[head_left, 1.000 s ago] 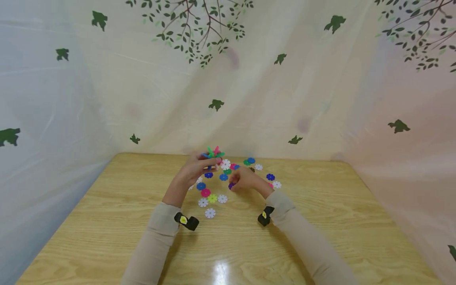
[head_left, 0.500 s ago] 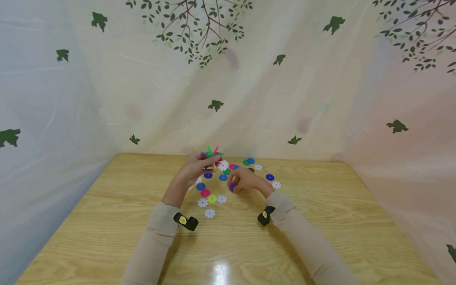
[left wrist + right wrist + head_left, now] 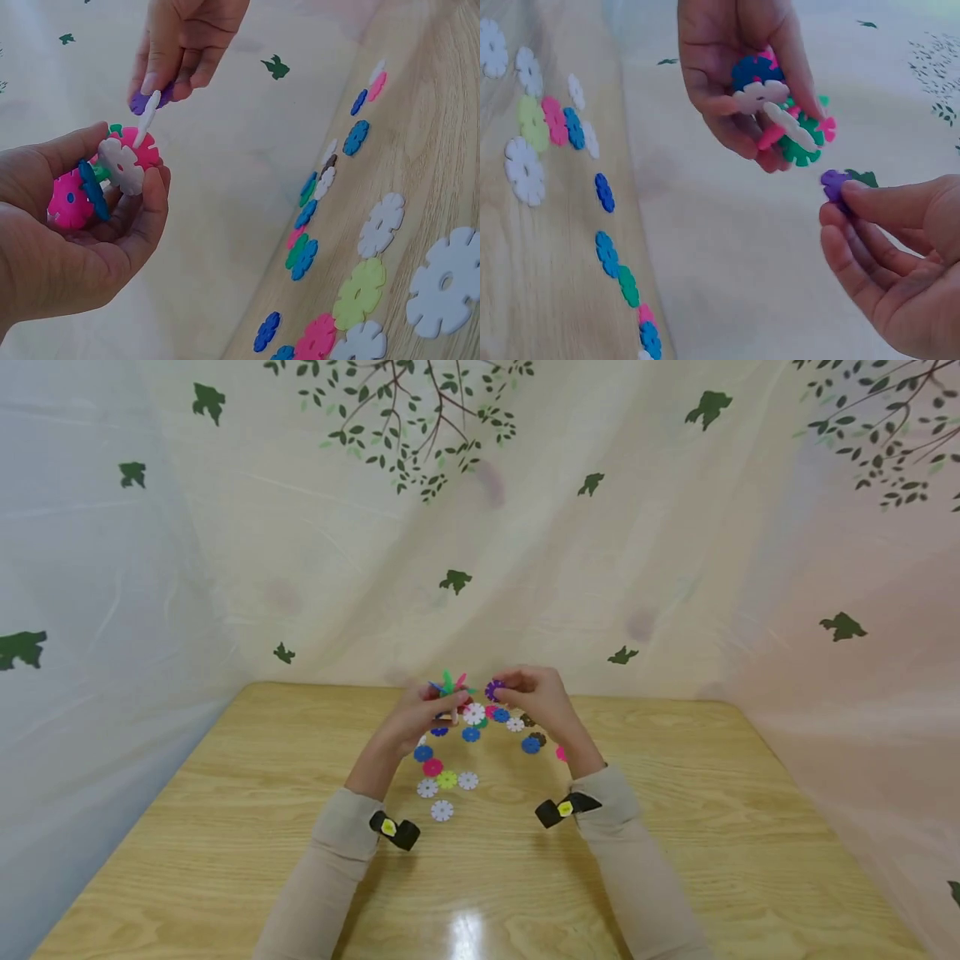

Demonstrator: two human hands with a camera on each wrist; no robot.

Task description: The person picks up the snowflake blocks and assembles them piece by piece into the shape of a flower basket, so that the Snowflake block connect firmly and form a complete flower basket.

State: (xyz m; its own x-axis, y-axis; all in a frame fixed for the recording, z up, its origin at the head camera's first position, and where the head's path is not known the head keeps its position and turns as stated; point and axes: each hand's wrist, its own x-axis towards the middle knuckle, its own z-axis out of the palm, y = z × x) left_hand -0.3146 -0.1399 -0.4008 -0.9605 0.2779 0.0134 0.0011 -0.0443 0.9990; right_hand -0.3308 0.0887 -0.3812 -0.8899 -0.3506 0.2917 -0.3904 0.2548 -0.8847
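In the head view, the left hand holds a cluster of slotted discs above the far part of the table, and the right hand pinches a purple disc just beside it. Loose discs lie below. The step in hand seems to be bringing the purple disc to the cluster for joining; the next move would likely call for lining up a slot with one on the cluster and pushing gently while the left hand steadies it.

In the left wrist view, the left hand's fingers curl round the cluster, a bunch of pink, white, blue and green discs set at differing angles. One white disc juts up, nearly edge-on.

In the right wrist view, the purple disc sits between thumb and fingers, its notched rim partly covered, and a gap separates it from the cluster.
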